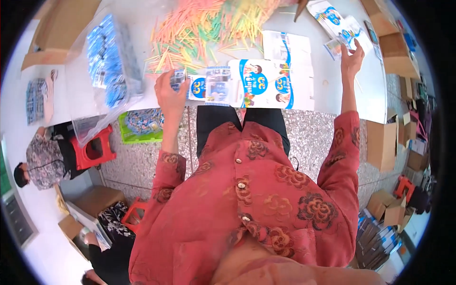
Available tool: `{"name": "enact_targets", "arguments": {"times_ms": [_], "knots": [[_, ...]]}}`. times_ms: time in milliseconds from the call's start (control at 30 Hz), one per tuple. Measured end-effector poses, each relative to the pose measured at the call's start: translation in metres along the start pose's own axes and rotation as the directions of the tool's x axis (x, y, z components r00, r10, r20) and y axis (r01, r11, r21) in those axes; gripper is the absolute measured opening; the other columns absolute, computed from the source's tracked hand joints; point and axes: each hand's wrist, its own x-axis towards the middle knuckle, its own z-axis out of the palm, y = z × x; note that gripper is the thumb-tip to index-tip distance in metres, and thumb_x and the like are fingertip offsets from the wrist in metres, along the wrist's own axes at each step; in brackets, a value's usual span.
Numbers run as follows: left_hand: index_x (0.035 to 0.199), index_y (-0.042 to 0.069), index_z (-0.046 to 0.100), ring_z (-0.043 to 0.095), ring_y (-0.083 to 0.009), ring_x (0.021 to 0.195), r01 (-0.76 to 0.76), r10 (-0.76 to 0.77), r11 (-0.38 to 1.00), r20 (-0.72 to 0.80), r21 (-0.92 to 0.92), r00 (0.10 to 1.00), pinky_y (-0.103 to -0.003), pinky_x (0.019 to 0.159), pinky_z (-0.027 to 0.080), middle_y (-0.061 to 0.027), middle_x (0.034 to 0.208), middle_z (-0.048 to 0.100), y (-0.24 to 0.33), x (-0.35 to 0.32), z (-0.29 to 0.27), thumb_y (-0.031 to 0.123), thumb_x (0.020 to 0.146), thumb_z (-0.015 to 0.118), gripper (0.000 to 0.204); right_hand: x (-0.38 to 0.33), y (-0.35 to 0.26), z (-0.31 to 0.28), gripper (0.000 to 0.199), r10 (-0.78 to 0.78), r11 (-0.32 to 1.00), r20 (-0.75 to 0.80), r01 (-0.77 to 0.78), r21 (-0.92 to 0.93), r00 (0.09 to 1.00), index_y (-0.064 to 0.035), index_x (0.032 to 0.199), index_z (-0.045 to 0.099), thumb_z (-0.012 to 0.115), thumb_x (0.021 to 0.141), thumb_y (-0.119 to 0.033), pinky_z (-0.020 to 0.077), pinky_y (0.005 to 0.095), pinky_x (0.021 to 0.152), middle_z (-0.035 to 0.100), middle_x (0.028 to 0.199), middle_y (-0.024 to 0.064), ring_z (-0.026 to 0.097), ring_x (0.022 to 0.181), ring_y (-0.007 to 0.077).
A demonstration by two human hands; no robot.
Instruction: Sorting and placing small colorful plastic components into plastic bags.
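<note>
At the table's near edge my left hand (170, 95) pinches a small clear packet (178, 80) with blue markings between thumb and fingers. Beside it lie a blue-and-white printed piece (196, 88) and a clear packet with blue striped ends (218, 86). Further right are flat white cartons (259, 83) printed in blue with pictures. Out at the far right my right hand (351, 59) is raised with its fingers apart. A small clear packet (333, 48) lies close to its fingertips, near a pile of printed white cartons (328, 18).
A heap of thin coloured sticks (204, 33) covers the table's far middle. On the left stands a clear bag of blue packets (107, 61). Below the table are a green tray of packets (141, 124) and a red stool (95, 149). Two other people sit at left.
</note>
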Motion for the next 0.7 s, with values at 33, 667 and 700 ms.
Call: {"name": "enact_targets", "arguments": {"times_ms": [33, 667, 700], "knots": [[0.108, 0.002, 0.059, 0.052, -0.0334, 0.100, -0.014, 0.015, 1.000, -0.006, 0.014, 1.000, -0.041, 0.088, 0.041, -0.0168, 0.108, 0.057, 0.000, 0.000, 0.001, 0.020, 0.069, 0.075, 0.046, -0.006, -0.017, -0.003, 0.054, -0.044, 0.999, 0.046, 0.043, 0.027, 0.998, -0.0069, 0.122, 0.053, 0.071, 0.077, -0.030, 0.0463, 0.0342, 0.078, 0.055, 0.108, 0.0100, 0.055, 0.084, 0.0182], [0.106, 0.002, 0.060, 0.051, -0.0322, 0.104, -0.089, 0.103, 0.966, 0.044, -0.245, 0.994, -0.040, 0.090, 0.039, -0.0143, 0.111, 0.056, 0.045, -0.004, 0.005, 0.018, 0.067, 0.076, 0.045, -0.151, -0.234, 0.037, 0.022, -0.388, 0.861, 0.770, -0.100, 0.499, 0.506, -0.0038, 0.084, 0.065, 0.069, 0.078, -0.024, 0.0427, 0.0263, 0.053, 0.060, 0.067, 0.0039, 0.053, 0.056, 0.0109], [0.106, 0.002, 0.060, 0.051, -0.0322, 0.104, -0.088, 0.102, 0.965, 0.042, -0.246, 0.994, -0.040, 0.090, 0.039, -0.0143, 0.111, 0.056, 0.047, -0.003, 0.005, 0.018, 0.067, 0.076, 0.045, -0.150, -0.235, 0.035, 0.019, -0.398, 0.811, 0.772, -0.204, 0.549, 0.495, -0.0029, 0.084, 0.065, 0.068, 0.079, -0.021, 0.0413, 0.0248, 0.053, 0.059, 0.065, 0.0021, 0.051, 0.056, 0.0088]]}}
